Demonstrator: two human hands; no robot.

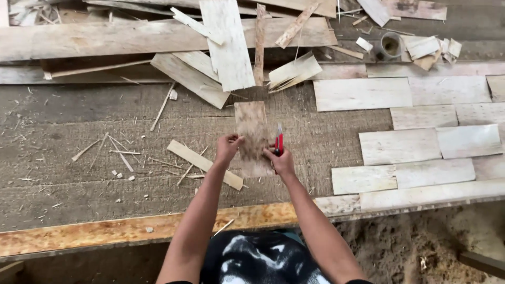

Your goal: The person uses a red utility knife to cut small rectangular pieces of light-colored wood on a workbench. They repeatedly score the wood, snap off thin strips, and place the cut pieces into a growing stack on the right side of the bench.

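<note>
Our right hand (283,160) is closed around a red utility knife (279,141), blade end pointing away from us along the right edge of a veneer strip (251,134). Our left hand (227,149) pinches the strip's left edge. The strip lies on the workbench (79,137), long axis running away from us, between both hands; cut sheets (400,144) lie to the right.
</note>
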